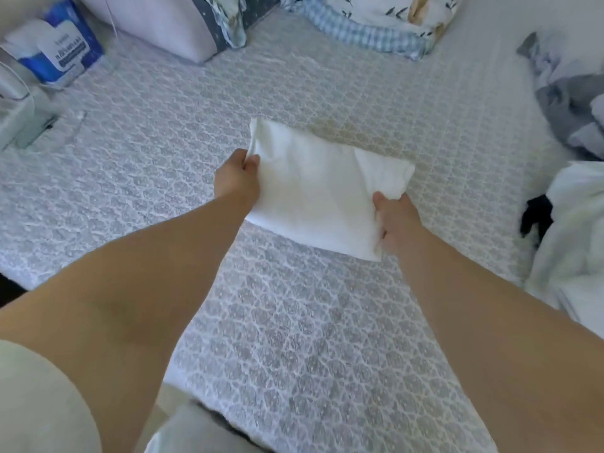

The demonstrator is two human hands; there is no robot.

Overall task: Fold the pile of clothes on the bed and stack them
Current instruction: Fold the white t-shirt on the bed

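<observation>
Both hands grip a folded white garment [322, 188] over the middle of the bed [157, 165]: left hand [238, 178] pinches its left edge, right hand [397, 220] clutches its right edge. Unfolded clothes [575, 204] lie right of the garment.

Blue-and-white tissue pack [62, 44] lying far left, grey-trimmed pillow [170, 24] beside it, floral bedding [402, 11] bunching beyond.
</observation>
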